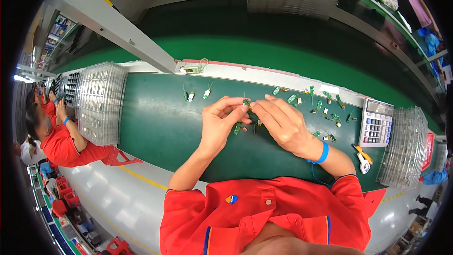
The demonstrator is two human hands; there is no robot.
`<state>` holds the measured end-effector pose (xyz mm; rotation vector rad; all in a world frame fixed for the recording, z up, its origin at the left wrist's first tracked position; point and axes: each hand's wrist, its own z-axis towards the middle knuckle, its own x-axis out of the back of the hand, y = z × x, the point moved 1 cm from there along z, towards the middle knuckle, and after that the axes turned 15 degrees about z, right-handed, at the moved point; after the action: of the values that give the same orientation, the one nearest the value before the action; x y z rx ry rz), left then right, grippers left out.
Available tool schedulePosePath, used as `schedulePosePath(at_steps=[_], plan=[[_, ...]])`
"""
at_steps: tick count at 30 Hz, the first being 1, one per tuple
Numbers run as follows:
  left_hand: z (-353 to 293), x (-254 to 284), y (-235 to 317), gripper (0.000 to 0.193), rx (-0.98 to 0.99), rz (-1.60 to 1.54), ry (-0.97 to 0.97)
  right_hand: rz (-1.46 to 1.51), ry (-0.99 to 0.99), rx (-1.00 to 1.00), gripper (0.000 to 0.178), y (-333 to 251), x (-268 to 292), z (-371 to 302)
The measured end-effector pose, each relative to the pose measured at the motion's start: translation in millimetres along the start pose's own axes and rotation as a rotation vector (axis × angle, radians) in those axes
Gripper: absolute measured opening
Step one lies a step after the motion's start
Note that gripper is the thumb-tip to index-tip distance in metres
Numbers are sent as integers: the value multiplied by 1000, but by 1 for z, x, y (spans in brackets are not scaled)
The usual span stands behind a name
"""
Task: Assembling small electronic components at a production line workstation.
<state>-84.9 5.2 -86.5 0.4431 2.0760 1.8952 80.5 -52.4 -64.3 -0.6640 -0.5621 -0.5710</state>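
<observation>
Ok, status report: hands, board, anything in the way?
Left hand pinching small green board. Right hand at it. Another green board close by, not blocking.

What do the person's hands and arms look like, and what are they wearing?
The left hand and right hand wear no gloves. A bright blue band circles the right wrist, with a thin blue cord. The left sleeve and right sleeve are short and red with dark edging.

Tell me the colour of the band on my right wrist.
The wristband is blue, clearest in head view.
</observation>
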Motion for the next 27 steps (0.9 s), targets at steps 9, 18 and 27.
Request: schedulePosePath(at_steps=[9, 18, 27], plan=[[7, 11, 6, 17, 65, -31, -126, -83, 9, 71, 37, -2, 1, 4], [3, 9, 3, 8, 77, -46, -117, -59, -3, 175, 31, -5, -3, 1], [6, 9, 7, 10, 96, -57, -159, -71, -49, 145, 32, -5, 3, 1]])
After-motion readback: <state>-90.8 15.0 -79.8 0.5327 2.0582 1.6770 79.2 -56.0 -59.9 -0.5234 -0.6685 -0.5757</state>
